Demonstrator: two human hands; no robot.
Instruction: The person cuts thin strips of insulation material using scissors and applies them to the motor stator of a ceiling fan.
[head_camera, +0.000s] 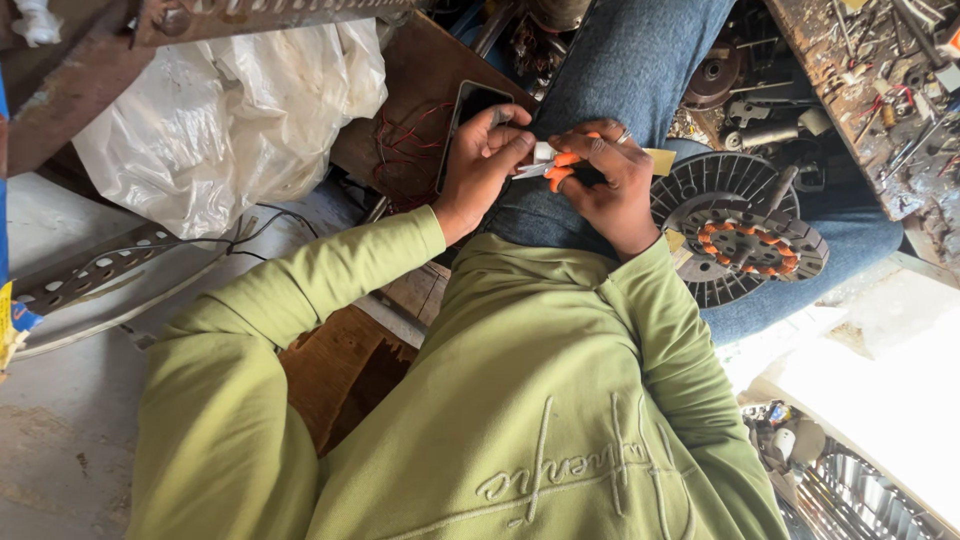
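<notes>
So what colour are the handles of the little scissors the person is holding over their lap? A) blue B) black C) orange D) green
C: the right hand has its fingers through the orange loops of the small scissors, while the left hand pinches at the blades, above the jeans.

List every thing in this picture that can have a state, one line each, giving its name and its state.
Left hand: gripping a small white piece against the scissors' tip.
Right hand: fingers through the scissor loops.
Orange-handled small scissors: held over the lap, blades look nearly shut.
Black flat phone: screen dark, lying by the knee.
Round grey finned motor stator with copper-orange coils: lying flat, uncovered.
White plastic bag: crumpled, slack.
</notes>
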